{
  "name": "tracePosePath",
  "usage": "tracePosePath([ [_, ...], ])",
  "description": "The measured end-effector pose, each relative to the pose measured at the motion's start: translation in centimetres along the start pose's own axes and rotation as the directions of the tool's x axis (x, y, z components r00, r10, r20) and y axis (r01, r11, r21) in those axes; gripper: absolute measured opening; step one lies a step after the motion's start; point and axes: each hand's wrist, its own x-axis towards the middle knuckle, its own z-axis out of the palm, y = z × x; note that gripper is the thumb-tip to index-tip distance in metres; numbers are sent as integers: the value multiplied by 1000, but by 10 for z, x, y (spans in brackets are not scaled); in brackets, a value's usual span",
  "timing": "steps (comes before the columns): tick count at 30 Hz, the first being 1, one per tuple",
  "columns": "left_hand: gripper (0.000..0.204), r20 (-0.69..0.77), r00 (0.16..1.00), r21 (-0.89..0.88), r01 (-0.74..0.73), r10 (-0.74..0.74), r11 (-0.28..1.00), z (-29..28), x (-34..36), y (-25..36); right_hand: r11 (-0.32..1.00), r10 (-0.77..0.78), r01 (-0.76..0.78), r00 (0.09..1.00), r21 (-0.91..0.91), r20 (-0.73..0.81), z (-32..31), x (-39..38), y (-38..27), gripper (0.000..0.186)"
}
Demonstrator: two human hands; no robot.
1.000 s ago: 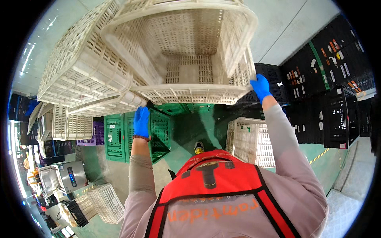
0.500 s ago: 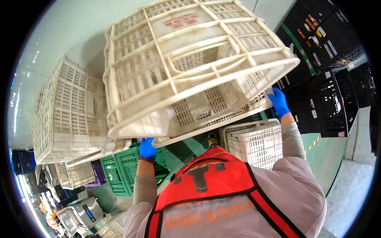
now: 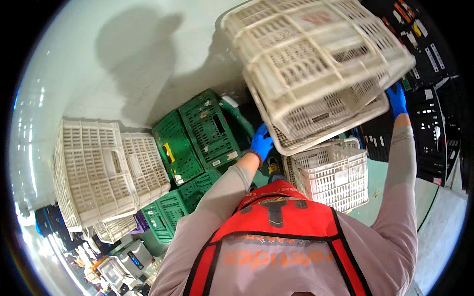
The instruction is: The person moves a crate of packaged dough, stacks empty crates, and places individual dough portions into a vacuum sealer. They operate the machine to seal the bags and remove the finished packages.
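Note:
Two white slatted plastic crates (image 3: 316, 64) are one on the other, tilted in front of me at the upper right, slightly blurred. The upper one's open side faces toward me. My left hand (image 3: 261, 142), in a blue glove, is closed at the near left corner of the lower crate's rim (image 3: 316, 142). At the right end of that rim is my right hand (image 3: 396, 101), also blue-gloved, with its fingers partly hidden against the crate. Below them stands another white crate (image 3: 333, 180), upright on the floor near my feet.
Green crates (image 3: 207, 130) are stacked left of my left hand, against the pale wall (image 3: 148, 59). Farther left is a stack of white crates (image 3: 91, 170). Black crates (image 3: 419, 123) line the right side. A grey machine with a lit panel (image 3: 136, 256) is at lower left.
Both held crates have moved right and away from the white stack at left, exposing the green crates and wall. My left hand has moved right and up with them; the right hand also moved right.

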Motion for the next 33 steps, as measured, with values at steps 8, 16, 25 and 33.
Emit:
tracePosePath([
  [8,48,-10,986,447,154,-167,881,-2,51,2,394,631,-421,770,817,92,138,-255,-26,42],
  [16,57,205,975,186,-123,84,975,-3,34,44,129,592,-523,722,843,357,255,-257,-20,39],
  [25,47,-170,981,531,16,88,847,-140,-93,46,113,684,-734,546,670,483,231,-280,-66,70],
  [33,43,-662,749,215,158,25,964,-357,-295,-56,468,467,-870,96,-154,879,312,-398,-151,24],
])
